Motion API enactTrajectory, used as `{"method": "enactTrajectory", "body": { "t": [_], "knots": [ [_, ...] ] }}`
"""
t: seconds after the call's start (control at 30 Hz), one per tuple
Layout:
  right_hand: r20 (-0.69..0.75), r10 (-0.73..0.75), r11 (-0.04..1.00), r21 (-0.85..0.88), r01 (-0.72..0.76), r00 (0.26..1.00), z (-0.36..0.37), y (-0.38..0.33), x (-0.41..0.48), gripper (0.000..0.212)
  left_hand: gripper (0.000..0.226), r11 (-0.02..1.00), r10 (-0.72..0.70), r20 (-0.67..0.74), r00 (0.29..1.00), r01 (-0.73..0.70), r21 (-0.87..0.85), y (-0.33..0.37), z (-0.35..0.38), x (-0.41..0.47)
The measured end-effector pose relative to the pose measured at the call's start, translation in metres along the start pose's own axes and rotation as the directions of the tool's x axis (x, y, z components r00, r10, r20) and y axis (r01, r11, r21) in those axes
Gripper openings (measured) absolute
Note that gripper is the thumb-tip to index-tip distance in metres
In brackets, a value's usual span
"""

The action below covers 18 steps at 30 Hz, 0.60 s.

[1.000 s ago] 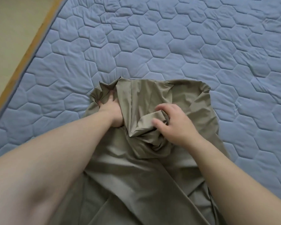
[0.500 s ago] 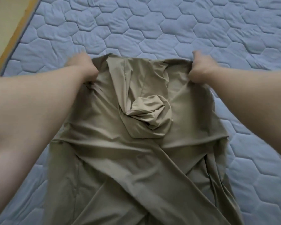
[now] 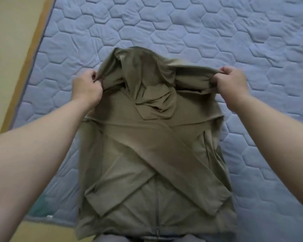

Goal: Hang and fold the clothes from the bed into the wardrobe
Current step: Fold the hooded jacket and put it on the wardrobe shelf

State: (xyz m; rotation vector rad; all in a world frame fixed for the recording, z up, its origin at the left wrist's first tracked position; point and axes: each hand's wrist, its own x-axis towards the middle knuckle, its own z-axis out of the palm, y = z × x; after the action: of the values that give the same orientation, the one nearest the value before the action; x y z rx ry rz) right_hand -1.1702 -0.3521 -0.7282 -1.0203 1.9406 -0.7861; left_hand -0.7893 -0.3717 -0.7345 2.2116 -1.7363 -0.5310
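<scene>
An olive-green long-sleeved jacket (image 3: 147,154) is spread on the blue quilted bed (image 3: 217,32), its two sleeves folded across each other over the body and a zip running down the lower middle. Its hood is bunched up near the top centre. My left hand (image 3: 87,88) grips the jacket's left shoulder. My right hand (image 3: 230,84) grips the right shoulder. Both hands hold the top part raised off the mattress, while the hem lies near my body at the bottom edge.
The mattress edge with an orange trim (image 3: 31,55) runs diagonally along the left, with beige floor (image 3: 9,41) beyond it. A patch of teal fabric (image 3: 40,206) shows at the lower left by the mattress corner.
My hands left the crumpled hood, moved apart to the shoulders and gripped them. They have since drawn the jacket's top up and toward me, and the crossed sleeves have come into view.
</scene>
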Motion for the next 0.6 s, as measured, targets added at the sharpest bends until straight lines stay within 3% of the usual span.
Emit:
{"method": "enactTrajectory", "body": {
  "t": [0.1, 0.23, 0.33, 0.43, 0.53, 0.6],
  "knots": [
    [0.018, 0.054, 0.998, 0.039, -0.054, 0.998, -0.031, 0.008, -0.070, 0.006, 0.010, 1.000, 0.002, 0.064, 0.998, -0.001, -0.019, -0.008, -0.028, -0.059],
    [0.041, 0.103, 0.994, 0.037, -0.104, 0.994, -0.060, 0.040, -0.154, 0.015, 0.025, 0.998, 0.000, 0.138, 0.990, 0.010, -0.070, -0.044, -0.060, -0.140],
    [0.102, 0.088, 0.982, -0.176, -0.069, 0.991, -0.067, 0.082, -0.221, 0.012, 0.025, 0.992, 0.112, 0.252, 0.961, -0.122, 0.024, -0.076, -0.070, -0.217],
    [0.233, 0.124, 0.896, -0.443, -0.008, 0.964, -0.051, 0.139, -0.261, 0.014, 0.023, 0.951, 0.163, 0.493, 0.854, -0.268, 0.151, -0.113, -0.052, -0.281],
    [0.417, 0.226, 0.774, -0.626, 0.097, 0.880, -0.028, 0.185, -0.281, 0.012, 0.023, 0.946, 0.060, 0.603, 0.795, -0.239, 0.221, -0.132, -0.021, -0.316],
    [0.404, 0.252, 0.737, -0.669, 0.096, 0.880, -0.025, 0.199, -0.285, 0.012, 0.014, 0.940, -0.013, 0.596, 0.803, -0.192, 0.280, -0.135, -0.008, -0.328]
  ]
}}
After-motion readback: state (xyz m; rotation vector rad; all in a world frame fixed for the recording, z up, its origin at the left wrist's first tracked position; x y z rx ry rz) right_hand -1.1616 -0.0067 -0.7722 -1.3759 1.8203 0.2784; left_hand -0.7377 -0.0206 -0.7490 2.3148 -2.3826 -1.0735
